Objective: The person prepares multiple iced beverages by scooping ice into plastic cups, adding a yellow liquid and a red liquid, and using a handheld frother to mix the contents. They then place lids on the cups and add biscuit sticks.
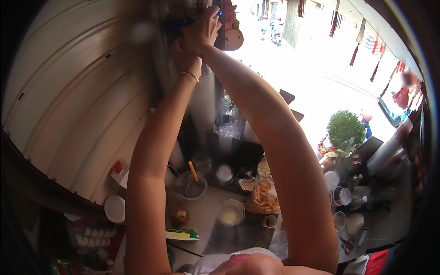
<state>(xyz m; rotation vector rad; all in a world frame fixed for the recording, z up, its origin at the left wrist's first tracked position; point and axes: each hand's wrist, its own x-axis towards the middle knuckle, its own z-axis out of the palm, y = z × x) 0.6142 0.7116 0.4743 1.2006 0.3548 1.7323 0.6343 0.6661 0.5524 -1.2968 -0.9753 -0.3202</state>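
Both my arms reach up to the top of the view, beside tall stacks of clear plastic cups (203, 99). My right hand (203, 29) is the higher one, its fingers bent over a narrow blue object (181, 22) that shows on both sides of it. Blur and shade keep me from telling what that object is. Just below, my left hand (187, 58), with a gold bangle (190, 76) at the wrist, is raised against the cup stacks. Its fingers are mostly hidden in shadow, so its grip does not show.
Below my arms, the counter (213, 196) holds a clear container (192, 185) with an orange-handled utensil, a cup of pale contents (230, 213) and a bag of fry-like sticks (263, 197). Scissors (348, 244) lie at right. A ridged shutter-like wall (79, 103) curves along the left.
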